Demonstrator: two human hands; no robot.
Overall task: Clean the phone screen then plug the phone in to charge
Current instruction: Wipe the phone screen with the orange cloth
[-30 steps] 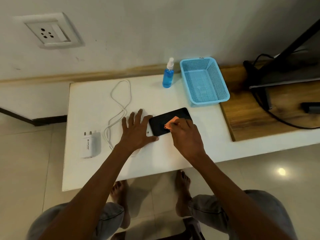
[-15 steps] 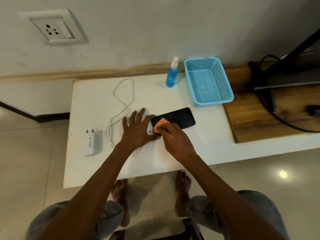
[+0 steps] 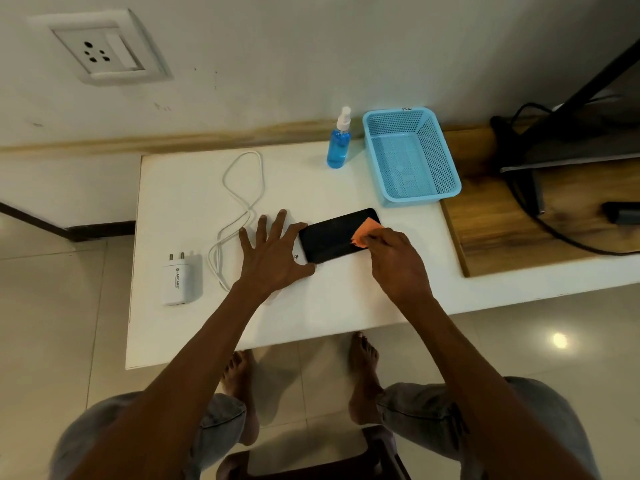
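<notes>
A black phone (image 3: 337, 235) lies flat, screen up, near the middle of a white worktop (image 3: 194, 327). The right hand (image 3: 396, 261) pinches a small orange cloth (image 3: 367, 233) and presses it onto the right end of the screen. The left hand (image 3: 273, 252) lies flat with fingers spread, palm on the worktop, thumb and forefinger bracing the phone's left end.

Just left of that hand a white charging cable (image 3: 239, 216) runs in loose loops toward the far edge; part of it seems to pass under the hand. Farther left lies a white charger plug (image 3: 180, 280), pins pointing away. At the far edge stands a blue spray bottle (image 3: 338, 140), and just right of it an empty blue basket (image 3: 410, 155). A wall socket (image 3: 102, 50) sits high on the wall at far left.

The task looks to be in its cleaning stage; nothing is plugged in yet. The likely risks: the phone could slide on the smooth surface if the bracing hand lifts during a wipe, and the cable under the hand could snag or drag the plug when it is picked up.
</notes>
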